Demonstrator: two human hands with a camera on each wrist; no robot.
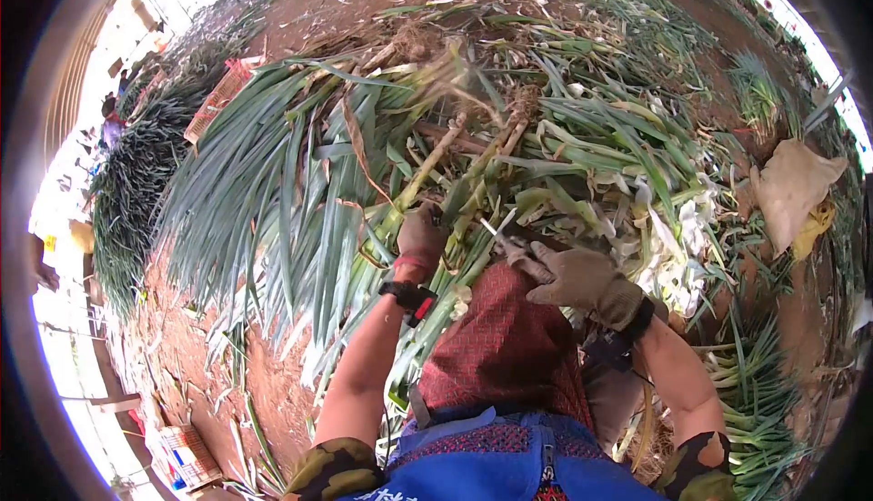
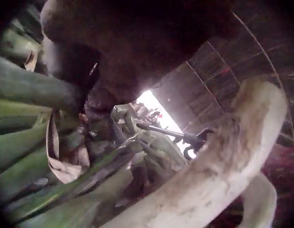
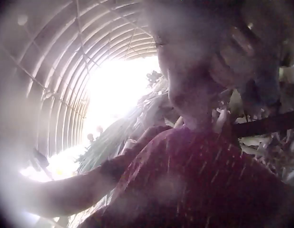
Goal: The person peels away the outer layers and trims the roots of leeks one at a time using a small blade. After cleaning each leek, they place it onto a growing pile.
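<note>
A: What is the biggest thing here?

B: A big pile of leeks on the dirt floor. Long green leaves fan out from it.

A: What lies in front of the pile?

B: A red cloth over the person's knee, touching the pile.

A: What is the left hand doing?

B: Its grip is curled tight round one leek stalk, just above the red cloth.

A: And the right hand?

B: It wears a glove, right of the red cloth. Its grip holds a small knife pointing at the stalk.
</note>
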